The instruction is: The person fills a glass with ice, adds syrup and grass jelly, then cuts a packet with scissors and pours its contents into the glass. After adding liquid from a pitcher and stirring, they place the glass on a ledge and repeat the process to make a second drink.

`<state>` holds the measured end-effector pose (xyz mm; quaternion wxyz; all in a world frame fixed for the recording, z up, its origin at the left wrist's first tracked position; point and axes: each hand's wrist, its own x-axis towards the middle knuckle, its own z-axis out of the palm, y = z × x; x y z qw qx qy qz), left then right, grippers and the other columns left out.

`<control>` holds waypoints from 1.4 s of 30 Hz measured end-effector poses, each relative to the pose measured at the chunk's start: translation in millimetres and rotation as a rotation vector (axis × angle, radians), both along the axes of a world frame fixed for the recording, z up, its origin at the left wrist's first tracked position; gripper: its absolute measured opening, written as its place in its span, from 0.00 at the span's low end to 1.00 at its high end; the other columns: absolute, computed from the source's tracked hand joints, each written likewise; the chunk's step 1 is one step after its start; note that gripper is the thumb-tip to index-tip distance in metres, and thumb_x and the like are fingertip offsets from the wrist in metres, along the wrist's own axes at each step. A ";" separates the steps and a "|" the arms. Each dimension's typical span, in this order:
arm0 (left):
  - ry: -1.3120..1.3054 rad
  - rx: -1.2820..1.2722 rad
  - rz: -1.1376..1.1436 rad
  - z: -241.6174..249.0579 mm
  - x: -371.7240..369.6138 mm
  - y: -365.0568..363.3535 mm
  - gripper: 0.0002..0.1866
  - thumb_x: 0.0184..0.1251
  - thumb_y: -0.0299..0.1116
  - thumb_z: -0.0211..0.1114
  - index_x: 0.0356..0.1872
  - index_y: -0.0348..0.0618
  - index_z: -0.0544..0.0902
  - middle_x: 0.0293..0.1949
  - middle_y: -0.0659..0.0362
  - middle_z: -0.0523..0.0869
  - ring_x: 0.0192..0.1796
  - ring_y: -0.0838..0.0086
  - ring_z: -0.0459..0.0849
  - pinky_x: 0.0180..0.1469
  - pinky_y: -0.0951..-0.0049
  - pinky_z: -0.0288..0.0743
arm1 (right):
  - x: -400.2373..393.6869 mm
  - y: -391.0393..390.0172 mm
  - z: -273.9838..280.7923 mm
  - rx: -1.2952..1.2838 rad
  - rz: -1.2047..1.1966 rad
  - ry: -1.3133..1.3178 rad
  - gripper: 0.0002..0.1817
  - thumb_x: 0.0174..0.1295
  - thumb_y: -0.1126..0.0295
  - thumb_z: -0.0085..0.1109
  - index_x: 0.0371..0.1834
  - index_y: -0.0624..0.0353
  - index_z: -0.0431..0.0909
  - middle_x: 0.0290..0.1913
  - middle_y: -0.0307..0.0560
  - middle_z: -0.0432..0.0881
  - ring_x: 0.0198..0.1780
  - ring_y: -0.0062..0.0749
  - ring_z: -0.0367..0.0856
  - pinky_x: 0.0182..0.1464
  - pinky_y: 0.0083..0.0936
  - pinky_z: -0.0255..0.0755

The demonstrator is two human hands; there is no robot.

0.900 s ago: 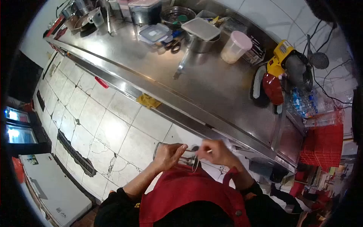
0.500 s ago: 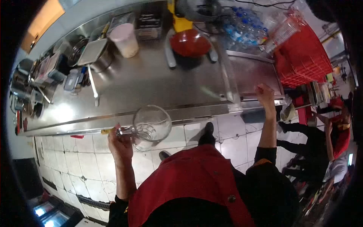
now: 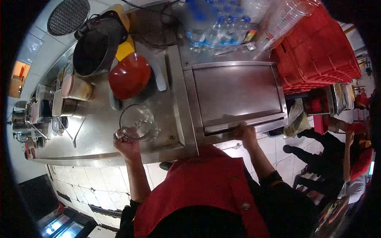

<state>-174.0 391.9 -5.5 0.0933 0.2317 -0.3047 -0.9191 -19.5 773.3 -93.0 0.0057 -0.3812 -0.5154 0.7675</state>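
Observation:
My left hand (image 3: 127,146) is closed round the handle of a clear glass jug (image 3: 137,122), held over the front of the steel counter (image 3: 99,131). The jug's mouth faces up toward me, and no contents can be made out in it. At the front of a rectangular steel lid (image 3: 238,93), the fingers of my right hand (image 3: 247,135) curl over the long handle (image 3: 226,127). The lid lies flat in its frame. Beyond the jug, a red bowl (image 3: 130,76) sits on a pale-legged stand with a yellow part.
Bottled water (image 3: 216,29) stands behind the lid, beside stacked plastic cups (image 3: 283,23). Red crates (image 3: 317,51) rise at the right. Tubs (image 3: 77,88) and pans line the counter's left end. Another person (image 3: 337,154) is at the far right.
My body and view have shifted rightward and closer to the counter. The jug has moved from over the floor to over the counter. My right hand has come down to the lid's front handle.

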 end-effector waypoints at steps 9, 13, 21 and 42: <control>0.203 -0.009 -0.171 -47.0 -19.6 17.9 0.08 0.47 0.39 0.56 0.18 0.48 0.71 0.16 0.63 0.68 0.19 0.75 0.62 0.25 0.74 0.61 | -99.2 19.7 -3.5 -0.066 -0.009 0.053 0.23 0.60 0.54 0.53 0.33 0.69 0.73 0.25 0.52 0.78 0.22 0.33 0.77 0.23 0.30 0.76; 0.151 -0.103 -0.094 -40.3 -24.3 31.4 0.11 0.45 0.40 0.52 0.13 0.49 0.66 0.13 0.64 0.62 0.19 0.74 0.60 0.27 0.70 0.58 | -155.9 34.8 -9.5 -0.031 0.025 0.090 0.17 0.60 0.59 0.53 0.32 0.67 0.74 0.26 0.51 0.78 0.21 0.31 0.76 0.23 0.28 0.76; 0.445 -0.133 -0.215 -76.4 -21.1 5.1 0.18 0.64 0.42 0.48 0.14 0.51 0.63 0.14 0.65 0.59 0.20 0.75 0.56 0.30 0.71 0.57 | -206.1 82.6 -42.0 0.137 0.609 0.171 0.18 0.59 0.57 0.54 0.40 0.62 0.77 0.35 0.48 0.80 0.35 0.29 0.78 0.38 0.28 0.75; -0.371 -1.790 -0.084 -69.1 91.0 -13.8 0.19 0.59 0.30 0.59 0.51 0.34 0.71 0.50 0.48 0.74 0.48 0.68 0.76 0.48 0.70 0.72 | -132.1 97.6 -328.8 0.834 1.267 -0.718 0.21 0.57 0.55 0.55 0.46 0.59 0.75 0.43 0.46 0.79 0.43 0.33 0.78 0.50 0.33 0.70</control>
